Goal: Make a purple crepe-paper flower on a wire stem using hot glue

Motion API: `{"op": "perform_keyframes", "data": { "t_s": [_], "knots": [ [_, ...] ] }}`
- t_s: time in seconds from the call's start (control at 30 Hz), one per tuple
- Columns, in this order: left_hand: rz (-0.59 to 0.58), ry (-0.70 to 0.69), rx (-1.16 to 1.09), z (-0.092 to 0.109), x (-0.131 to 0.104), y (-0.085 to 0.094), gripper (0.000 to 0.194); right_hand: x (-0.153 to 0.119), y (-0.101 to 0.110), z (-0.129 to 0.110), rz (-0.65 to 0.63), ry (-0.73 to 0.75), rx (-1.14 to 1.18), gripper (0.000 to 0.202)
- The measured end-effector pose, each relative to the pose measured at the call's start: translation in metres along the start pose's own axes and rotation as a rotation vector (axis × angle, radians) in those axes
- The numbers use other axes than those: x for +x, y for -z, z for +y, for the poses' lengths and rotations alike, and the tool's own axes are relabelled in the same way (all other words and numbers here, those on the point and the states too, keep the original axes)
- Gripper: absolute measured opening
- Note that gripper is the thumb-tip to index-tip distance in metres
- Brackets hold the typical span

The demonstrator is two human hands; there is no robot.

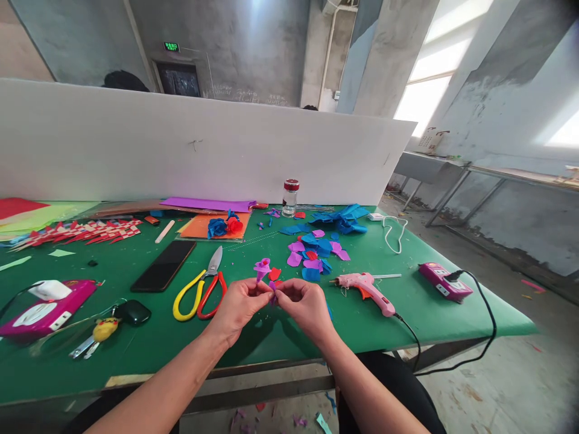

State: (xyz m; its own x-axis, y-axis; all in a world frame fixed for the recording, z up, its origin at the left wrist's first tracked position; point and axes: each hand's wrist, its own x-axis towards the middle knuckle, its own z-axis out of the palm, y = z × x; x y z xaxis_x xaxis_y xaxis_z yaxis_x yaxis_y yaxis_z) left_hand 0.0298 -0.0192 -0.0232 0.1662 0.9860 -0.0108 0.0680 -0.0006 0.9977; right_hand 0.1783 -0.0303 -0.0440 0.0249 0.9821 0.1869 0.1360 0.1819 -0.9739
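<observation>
My left hand [242, 306] and my right hand [307, 304] meet above the green table [253, 343], fingertips pinched on a small purple paper piece [272, 292] between them. Just beyond my left fingertips stands a purple paper flower [262, 267]. A red paper petal [274, 274] lies behind the fingers. Scissors [204, 286] with one yellow and one red handle rest left of my left hand. To the right of my right hand lies a pink glue gun [367, 289]. Blue, purple and red petals [316, 248] are scattered beyond my hands.
A phone [163, 266], keys [105, 328] and a magenta power strip [49, 310] occupy the left. Another strip [446, 281] sits right, its cable over the edge. A glass jar [290, 198] stands before the white board [235, 150]. Paper flowers [225, 226] lie on orange sheets.
</observation>
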Motion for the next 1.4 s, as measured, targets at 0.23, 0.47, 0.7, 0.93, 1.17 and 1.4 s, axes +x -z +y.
{"op": "perform_keyframes", "data": {
  "t_s": [0.23, 0.47, 0.7, 0.93, 1.17, 1.4],
  "knots": [
    [-0.015, 0.007, -0.034, -0.0021, 0.0, 0.0, 0.01, 0.0, -0.0001, -0.0018, 0.013, 0.001, -0.004, 0.016],
    [-0.021, 0.034, -0.087, 0.0007, -0.0004, 0.0011, 0.013, 0.0017, 0.0017, -0.0019, -0.052, -0.082, 0.208, 0.019],
    [0.02, 0.027, -0.037, 0.0024, 0.0, 0.0029, 0.016, -0.003, -0.0011, -0.0046, 0.028, 0.037, -0.069, 0.014],
    [0.041, 0.029, 0.008, 0.0018, 0.001, -0.0005, 0.018, -0.0058, -0.0026, -0.0044, 0.05, 0.055, -0.125, 0.014],
    [0.026, 0.069, -0.079, 0.0014, 0.0009, -0.001, 0.016, -0.0012, -0.0034, -0.0008, -0.011, -0.086, 0.186, 0.018],
    [-0.011, 0.056, -0.097, -0.0021, 0.0006, 0.0005, 0.017, -0.0003, -0.002, -0.0024, -0.062, -0.223, 0.432, 0.028]
  ]
}}
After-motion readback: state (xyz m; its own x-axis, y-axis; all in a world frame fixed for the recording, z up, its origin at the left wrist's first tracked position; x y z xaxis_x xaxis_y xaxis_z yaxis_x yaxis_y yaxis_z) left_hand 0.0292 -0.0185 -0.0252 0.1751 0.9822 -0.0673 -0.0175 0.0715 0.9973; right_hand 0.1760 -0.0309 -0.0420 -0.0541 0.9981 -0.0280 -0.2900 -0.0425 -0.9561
